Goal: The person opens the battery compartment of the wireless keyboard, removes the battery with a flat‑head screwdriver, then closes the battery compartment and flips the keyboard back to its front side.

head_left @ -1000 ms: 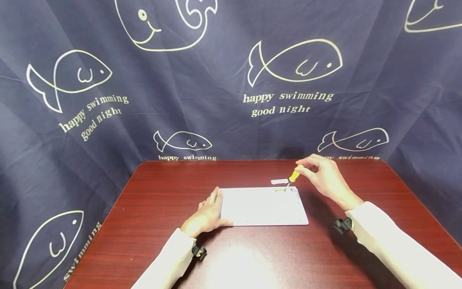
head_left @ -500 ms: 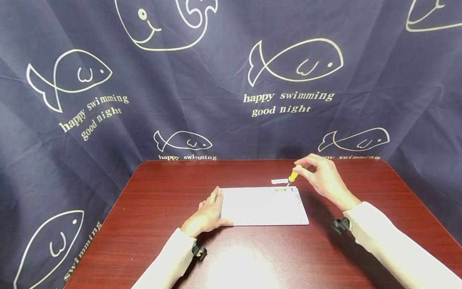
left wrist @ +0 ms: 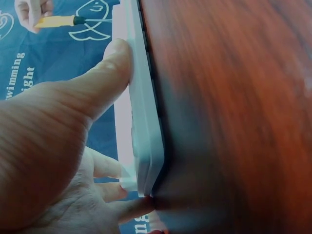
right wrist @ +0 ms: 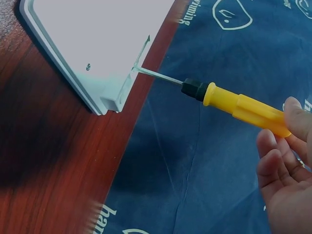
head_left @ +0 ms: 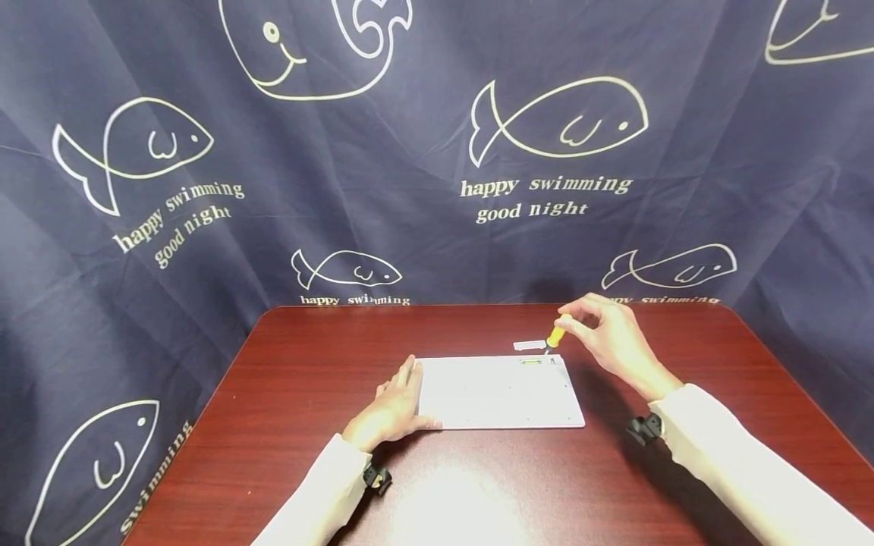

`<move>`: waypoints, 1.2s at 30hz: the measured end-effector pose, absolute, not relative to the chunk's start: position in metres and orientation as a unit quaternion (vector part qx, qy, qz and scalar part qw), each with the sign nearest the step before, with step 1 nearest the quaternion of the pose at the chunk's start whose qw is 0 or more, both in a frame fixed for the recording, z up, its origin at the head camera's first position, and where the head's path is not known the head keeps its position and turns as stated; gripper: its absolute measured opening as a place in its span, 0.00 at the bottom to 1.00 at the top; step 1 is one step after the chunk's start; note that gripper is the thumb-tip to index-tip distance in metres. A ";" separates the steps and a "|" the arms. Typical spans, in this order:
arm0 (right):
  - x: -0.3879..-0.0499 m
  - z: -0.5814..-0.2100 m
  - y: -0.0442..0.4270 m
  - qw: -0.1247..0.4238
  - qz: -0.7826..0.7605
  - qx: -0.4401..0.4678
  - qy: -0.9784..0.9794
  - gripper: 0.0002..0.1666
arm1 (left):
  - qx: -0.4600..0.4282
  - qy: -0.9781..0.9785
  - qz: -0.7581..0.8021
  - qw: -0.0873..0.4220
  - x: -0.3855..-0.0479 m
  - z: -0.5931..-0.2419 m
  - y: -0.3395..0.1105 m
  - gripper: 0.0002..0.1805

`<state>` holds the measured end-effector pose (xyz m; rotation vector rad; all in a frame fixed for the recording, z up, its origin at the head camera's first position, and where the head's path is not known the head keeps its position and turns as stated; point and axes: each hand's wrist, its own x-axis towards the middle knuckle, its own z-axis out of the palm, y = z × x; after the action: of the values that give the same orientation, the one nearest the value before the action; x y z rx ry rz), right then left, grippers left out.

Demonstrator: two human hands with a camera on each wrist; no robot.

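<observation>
A white keyboard (head_left: 492, 394) lies face down on the table. A battery (head_left: 530, 362) shows in the uncovered slot near its far right corner. My left hand (head_left: 392, 402) rests against the keyboard's left end, fingers straight along the side and thumb on the near edge (left wrist: 122, 58). Beyond the far right corner, my right hand (head_left: 614, 337) pinches the end of a yellow-handled screwdriver (right wrist: 248, 109) between thumb and fingers. The screwdriver leans, and its metal tip reaches the slot beside the battery. A small white battery cover (head_left: 529, 345) lies just behind the keyboard, apart from it.
A reddish-brown wooden table (head_left: 307, 349) with rounded far corners bears everything. Behind its far edge hangs a dark blue curtain (head_left: 423, 189) with fish drawings and lettering. Small screw holes (right wrist: 88, 67) mark the keyboard's underside.
My right hand and wrist have shifted very slightly left, the screwdriver still in the fingers and its tip at the slot. The left hand, keyboard and cover keep their places.
</observation>
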<state>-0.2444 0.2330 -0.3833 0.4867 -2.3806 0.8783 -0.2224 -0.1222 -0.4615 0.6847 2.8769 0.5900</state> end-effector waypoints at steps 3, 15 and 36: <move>-0.244 -0.385 0.235 0.277 0.331 0.177 -0.885 0.10 | 0.227 0.952 0.196 0.060 -0.222 -0.462 -0.122 0.60; -0.242 -0.390 0.264 0.240 0.330 0.143 -0.902 0.11 | 0.230 0.952 0.195 0.058 -0.222 -0.463 -0.122 0.60; -0.249 -0.421 0.295 0.213 0.365 0.058 -0.904 0.12 | 0.223 0.953 0.191 0.068 -0.222 -0.463 -0.122 0.60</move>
<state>-0.2494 0.2951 -0.4214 0.1621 -2.5103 1.0136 -0.2219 -0.1217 -0.4630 0.6729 2.8724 0.5753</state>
